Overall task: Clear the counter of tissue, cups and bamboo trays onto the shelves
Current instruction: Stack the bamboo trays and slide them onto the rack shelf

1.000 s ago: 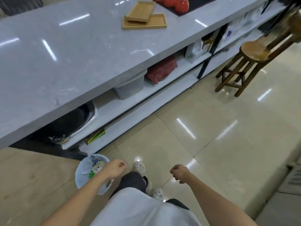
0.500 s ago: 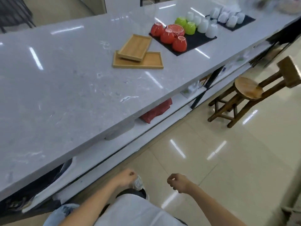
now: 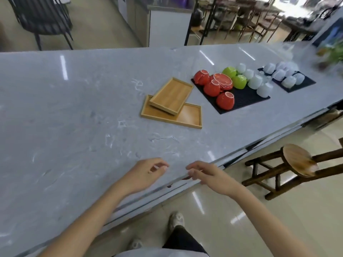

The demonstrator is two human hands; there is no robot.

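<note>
A café or tea shop: long marble counter [image 3: 74, 112], upturned cups [image 3: 225, 100] on mats [image 3: 246, 101], wooden stool [image 3: 297, 162] at right, tables upper right.

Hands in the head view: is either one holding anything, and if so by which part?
Nothing is held. The left hand and right hand hover empty with loosely curled fingers over the counter's near edge, well short of the bamboo trays and cups.

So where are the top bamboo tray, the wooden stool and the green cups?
Top tray [image 3: 171, 95], head view, middle of its floor.
Stool [image 3: 298, 159], head view, round seat.
Green cups [image 3: 239, 82], head view, side of the nearer one.
</note>
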